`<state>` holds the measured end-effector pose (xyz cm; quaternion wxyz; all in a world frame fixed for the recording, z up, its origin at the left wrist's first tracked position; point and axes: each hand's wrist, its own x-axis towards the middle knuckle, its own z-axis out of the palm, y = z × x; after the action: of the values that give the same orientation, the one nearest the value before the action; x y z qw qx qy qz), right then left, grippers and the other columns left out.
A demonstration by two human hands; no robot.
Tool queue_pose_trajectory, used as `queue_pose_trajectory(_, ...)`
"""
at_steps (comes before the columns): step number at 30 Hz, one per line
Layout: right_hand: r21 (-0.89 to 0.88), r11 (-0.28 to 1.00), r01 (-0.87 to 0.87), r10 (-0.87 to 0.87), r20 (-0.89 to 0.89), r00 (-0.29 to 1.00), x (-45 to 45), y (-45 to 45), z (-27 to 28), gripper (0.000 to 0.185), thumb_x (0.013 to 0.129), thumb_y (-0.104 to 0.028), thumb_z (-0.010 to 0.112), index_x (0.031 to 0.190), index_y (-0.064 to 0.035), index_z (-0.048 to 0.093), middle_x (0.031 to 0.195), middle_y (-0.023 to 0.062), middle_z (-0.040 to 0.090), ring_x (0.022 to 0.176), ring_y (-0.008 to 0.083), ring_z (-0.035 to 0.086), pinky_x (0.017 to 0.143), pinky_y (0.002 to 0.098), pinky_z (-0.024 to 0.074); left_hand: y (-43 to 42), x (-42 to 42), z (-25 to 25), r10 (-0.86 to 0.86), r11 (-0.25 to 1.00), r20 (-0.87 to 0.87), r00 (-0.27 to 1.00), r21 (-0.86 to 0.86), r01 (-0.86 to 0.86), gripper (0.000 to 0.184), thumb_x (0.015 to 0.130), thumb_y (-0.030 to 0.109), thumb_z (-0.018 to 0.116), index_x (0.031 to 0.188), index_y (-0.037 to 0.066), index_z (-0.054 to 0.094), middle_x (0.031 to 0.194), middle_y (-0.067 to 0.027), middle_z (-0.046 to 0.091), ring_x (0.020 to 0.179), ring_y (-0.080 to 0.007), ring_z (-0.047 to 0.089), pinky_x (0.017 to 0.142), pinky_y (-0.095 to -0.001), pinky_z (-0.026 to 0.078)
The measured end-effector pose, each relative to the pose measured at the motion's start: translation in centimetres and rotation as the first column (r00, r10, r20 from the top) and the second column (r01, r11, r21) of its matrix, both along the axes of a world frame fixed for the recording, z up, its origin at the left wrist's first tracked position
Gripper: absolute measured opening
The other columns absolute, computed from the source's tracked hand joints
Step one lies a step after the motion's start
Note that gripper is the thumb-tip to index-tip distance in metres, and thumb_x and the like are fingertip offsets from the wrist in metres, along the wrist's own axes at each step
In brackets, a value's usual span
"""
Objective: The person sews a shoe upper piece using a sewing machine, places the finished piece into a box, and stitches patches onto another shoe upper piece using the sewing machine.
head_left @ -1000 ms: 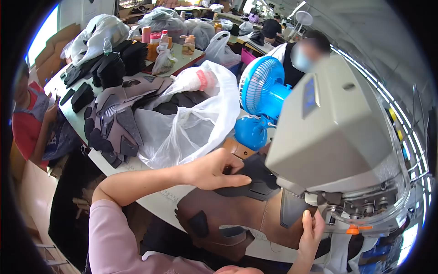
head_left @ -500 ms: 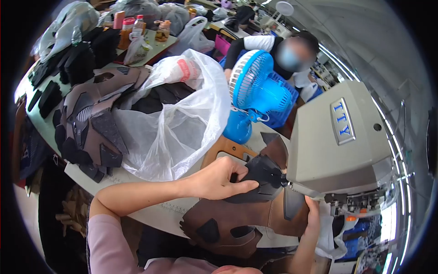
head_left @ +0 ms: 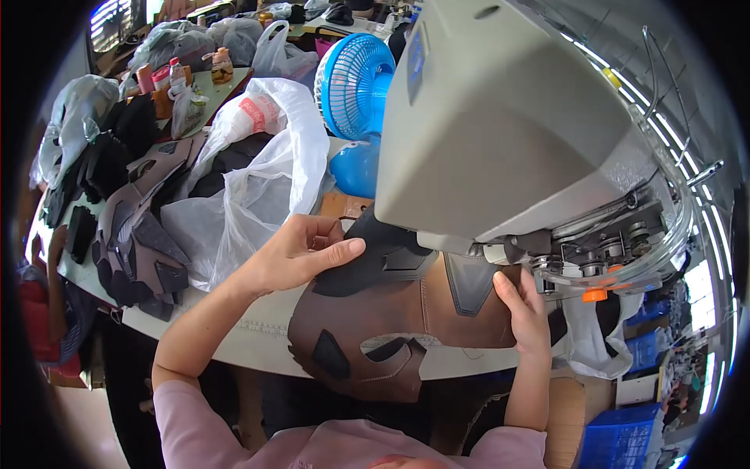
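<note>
A brown leather-like shoe upper piece (head_left: 367, 309) with stitched seams and black patches lies on the table under the grey sewing machine head (head_left: 508, 141). A black panel (head_left: 379, 254) lies across its upper side, partly hidden by the machine. My left hand (head_left: 301, 254) is closed at this panel's left edge, thumb stretched along it and fingers curled. At the brown piece's right end, my right hand (head_left: 525, 309) grips the edge with the thumb on top, beside a dark grey patch (head_left: 473, 285). The needle area is hidden behind the machine head.
A white plastic bag (head_left: 266, 203) with dark pieces stands left of a blue fan (head_left: 355, 90). Brown and black cut pieces (head_left: 144, 227) are piled farther left. Bottles (head_left: 176, 76) and bags stand on the far table. Blue crates (head_left: 621, 438) are at lower right.
The view has shifted closer to the machine. The black panel was bunched up and now lies flatter. My left hand has moved out to its left edge, and my right thumb now shows on top.
</note>
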<state>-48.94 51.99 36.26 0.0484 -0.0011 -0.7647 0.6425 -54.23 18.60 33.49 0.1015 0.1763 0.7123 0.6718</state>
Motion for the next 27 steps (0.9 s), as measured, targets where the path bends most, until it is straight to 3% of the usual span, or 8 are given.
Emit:
queue_pose_trajectory(10, -0.048, 0.998, -0.045, 0.034, -0.196, 0.98, -0.2, -0.6, -0.4, 0.014, 0.087, 0.001, 0.062, 0.101, 0.0011, 0.063, 0.098, 0.003, 0.063, 0.089, 0.008, 0.057, 0.077, 0.0244, 0.044, 0.1, 0.9, 2.2, -0.01, 0.955, -0.128, 0.992, -0.295, -0.028, 0.045, 0.085, 0.027, 0.076, 0.06, 0.005, 0.045, 0.055, 0.0034, 0.042, 0.054, -0.0051, 0.038, 0.048, -0.0246, 0.03)
queue_pose_trajectory(13, 0.056, 0.99, -0.13, 0.137, -0.151, 0.979, -0.3, 0.9, -1.4, 0.033, 0.092, -0.007, 0.06, 0.124, 0.0029, 0.054, 0.117, 0.0049, 0.059, 0.104, 0.0092, 0.053, 0.091, 0.0254, 0.0412, 0.3, 0.8, 2.3, -0.017, 0.95, -0.132, 0.991, -0.311, -0.025, 0.044, 0.085, 0.024, 0.075, 0.06, 0.006, 0.044, 0.056, 0.0039, 0.042, 0.054, -0.0043, 0.038, 0.048, -0.0244, 0.03)
queue_pose_trajectory(15, 0.008, 0.994, -0.107, 0.106, -0.23, 0.967, -0.2, 0.6, -1.5, 0.024, 0.09, -0.006, 0.064, 0.114, -0.0006, 0.061, 0.106, 0.0011, 0.063, 0.096, 0.0074, 0.055, 0.085, 0.0241, 0.0425, 0.6, 0.6, 2.5, -0.023, 0.953, -0.11, 0.994, -0.301, -0.011, 0.043, 0.086, 0.021, 0.075, 0.061, 0.006, 0.043, 0.057, 0.0045, 0.042, 0.055, -0.0036, 0.038, 0.048, -0.0238, 0.03)
queue_pose_trajectory(18, 0.024, 0.998, -0.057, 0.06, -0.18, 0.982, -0.1, 0.4, -1.1, 0.018, 0.088, -0.005, 0.066, 0.106, -0.0015, 0.063, 0.1, -0.0004, 0.064, 0.085, 0.0059, 0.057, 0.076, 0.0234, 0.0443, 1.0, 0.8, 3.2, -0.022, 0.966, -0.032, 0.999, -0.259, 0.013, 0.041, 0.086, 0.016, 0.074, 0.062, 0.006, 0.042, 0.059, 0.0057, 0.042, 0.056, -0.0028, 0.038, 0.049, -0.0224, 0.03)
queue_pose_trajectory(19, 0.093, 0.995, -0.033, 0.044, -0.129, 0.991, -0.2, 0.9, -1.8, 0.028, 0.091, -0.008, 0.065, 0.115, 0.0032, 0.055, 0.083, -0.0021, 0.057, 0.076, 0.0072, 0.052, 0.07, 0.0244, 0.0435, 1.0, 0.7, 3.4, -0.025, 0.971, -0.014, 1.0, -0.238, 0.021, 0.04, 0.086, 0.014, 0.074, 0.062, 0.007, 0.042, 0.059, 0.006, 0.042, 0.056, -0.0026, 0.039, 0.049, -0.0219, 0.03)
queue_pose_trajectory(20, 0.074, 0.997, -0.009, 0.025, -0.227, 0.974, -0.5, 0.8, -2.3, 0.023, 0.091, -0.011, 0.066, 0.108, 0.0018, 0.056, 0.079, -0.0033, 0.054, 0.072, 0.0071, 0.05, 0.066, 0.0247, 0.042, 0.9, 0.7, 3.4, -0.024, 0.976, 0.003, 1.0, -0.218, 0.024, 0.04, 0.086, 0.012, 0.074, 0.063, 0.007, 0.041, 0.06, 0.0064, 0.042, 0.056, -0.0024, 0.039, 0.05, -0.0215, 0.031)
queue_pose_trajectory(22, 0.087, 0.996, 0.017, 0.012, -0.322, 0.947, -0.6, 0.6, -2.6, 0.018, 0.091, -0.016, 0.068, 0.095, -0.0009, 0.058, 0.073, -0.0043, 0.051, 0.065, 0.0076, 0.046, 0.06, 0.0259, 0.0394, 0.8, 0.4, 1.9, -0.04, 0.992, -0.069, 0.997, -0.125, 0.031, 0.038, 0.085, 0.01, 0.074, 0.064, 0.007, 0.042, 0.06, 0.0066, 0.042, 0.058, -0.002, 0.04, 0.051, -0.0209, 0.031)
queue_pose_trajectory(27, 0.171, 0.981, 0.096, -0.021, -0.393, 0.919, -0.1, -0.3, -1.0, 0.028, 0.09, -0.023, 0.069, 0.074, -0.0049, 0.055, 0.063, -0.0018, 0.047, 0.056, 0.01, 0.042, 0.053, 0.0292, 0.0356, 0.8, 0.4, 2.2, -0.077, 0.989, -0.193, 0.978, -0.137, 0.051, 0.034, 0.085, 0.006, 0.073, 0.068, 0.008, 0.043, 0.066, 0.006, 0.045, 0.061, -0.0018, 0.041, 0.052, -0.0204, 0.031)
